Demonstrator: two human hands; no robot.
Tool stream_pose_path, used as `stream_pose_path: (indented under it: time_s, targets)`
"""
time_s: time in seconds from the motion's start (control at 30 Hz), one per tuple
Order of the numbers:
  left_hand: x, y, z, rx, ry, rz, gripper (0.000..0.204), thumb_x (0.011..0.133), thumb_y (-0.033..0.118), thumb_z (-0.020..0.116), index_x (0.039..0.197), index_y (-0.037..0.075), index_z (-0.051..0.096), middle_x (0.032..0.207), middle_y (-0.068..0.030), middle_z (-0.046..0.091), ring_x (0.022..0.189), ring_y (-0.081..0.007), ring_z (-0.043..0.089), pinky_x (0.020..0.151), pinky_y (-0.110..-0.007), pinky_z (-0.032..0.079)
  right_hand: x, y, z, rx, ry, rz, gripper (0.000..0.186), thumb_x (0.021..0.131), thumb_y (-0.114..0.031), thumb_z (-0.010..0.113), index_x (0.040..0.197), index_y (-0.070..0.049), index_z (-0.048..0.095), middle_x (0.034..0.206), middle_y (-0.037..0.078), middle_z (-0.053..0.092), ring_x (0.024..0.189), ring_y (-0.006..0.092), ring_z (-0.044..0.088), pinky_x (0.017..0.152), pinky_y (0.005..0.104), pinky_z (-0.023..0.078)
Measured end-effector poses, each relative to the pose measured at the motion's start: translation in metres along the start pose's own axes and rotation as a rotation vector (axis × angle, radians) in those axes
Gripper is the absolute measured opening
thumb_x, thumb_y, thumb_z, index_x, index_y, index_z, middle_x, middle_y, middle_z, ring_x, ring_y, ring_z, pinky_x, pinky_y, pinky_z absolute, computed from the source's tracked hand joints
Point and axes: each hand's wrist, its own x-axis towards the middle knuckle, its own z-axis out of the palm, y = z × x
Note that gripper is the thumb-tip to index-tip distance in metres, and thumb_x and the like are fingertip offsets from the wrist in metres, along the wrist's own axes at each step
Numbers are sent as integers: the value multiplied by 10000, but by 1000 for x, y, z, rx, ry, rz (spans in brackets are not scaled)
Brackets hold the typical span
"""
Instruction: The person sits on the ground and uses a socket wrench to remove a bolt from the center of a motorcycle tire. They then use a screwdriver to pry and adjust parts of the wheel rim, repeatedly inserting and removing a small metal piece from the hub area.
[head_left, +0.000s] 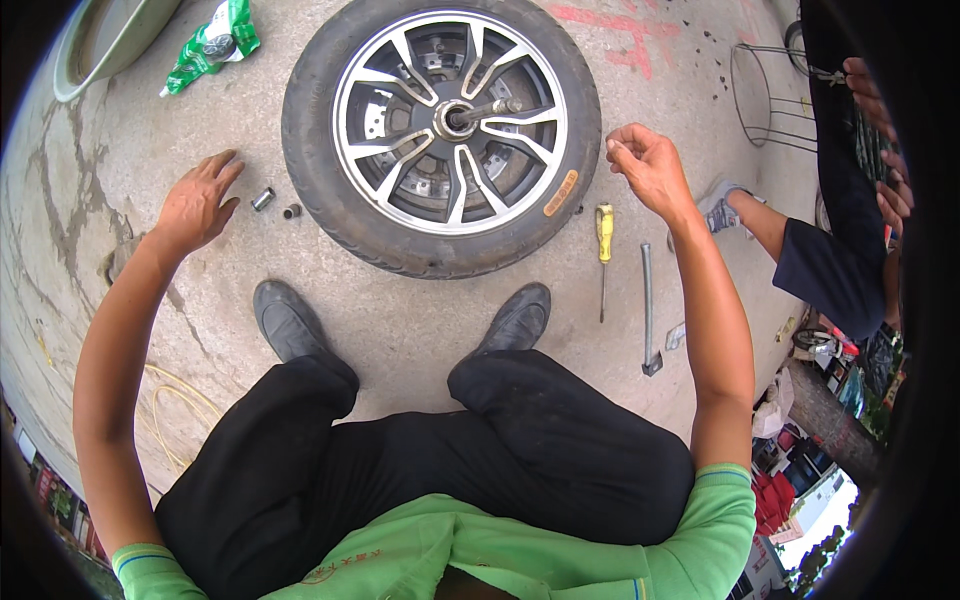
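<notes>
A motorcycle-type wheel [445,212] with a black tyre and silver spokes lies flat on the ground before me. A metal rod [508,105] pokes out of its hub at a slant. Just right of the tyre, my right hand [650,172] has its thumb and fingers curled together; anything in the pinch is too small to make out. Off the wheel's left side, my left hand [198,205] is empty with fingers stretched out. Near it lie a shiny metal sleeve [263,199] and a short dark cylinder [292,211]. Below my right hand lies a yellow-handled screwdriver [604,235].
A long grey metal bar [648,300] lies beside my right forearm. At the upper left are a green plastic package [205,50] and a pale basin [75,75]. A wire rack [770,130] and another person's leg [760,225] are at the right. Yellow cord [160,410] lies left of my legs.
</notes>
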Motion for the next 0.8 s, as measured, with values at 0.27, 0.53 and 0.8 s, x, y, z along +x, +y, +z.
stream_pose_path:
  time_s: [0.27, 0.53, 0.8]
  targets:
    - [-2, 0, 0, -22, -1, -2, 579, 866, 141, 727, 1402, 51, 528, 1522, -173, 473, 1380, -355, 481, 1149, -434, 416, 1, 3, -1, -18, -2, 2, 190, 957, -168, 663, 978, 19, 690, 768, 26, 664, 681, 96, 604, 624, 273, 491]
    - [-5, 3, 0, -5, -33, -22, 580, 878, 133, 714, 1417, 45, 519, 1529, -173, 467, 1383, -360, 477, 1155, -439, 412, -1, 1, 2, -39, -1, 8, 199, 955, -171, 664, 986, 23, 692, 781, 35, 678, 689, 101, 619, 643, 278, 510]
    - [-4, 5, -6, 9, -24, -26, 567, 880, 152, 731, 1398, 44, 527, 1511, -175, 483, 1369, -352, 494, 1143, -427, 426, -1, 8, 0, -30, -6, -8, 184, 952, -160, 664, 968, 21, 693, 757, 32, 667, 670, 93, 610, 625, 270, 502]
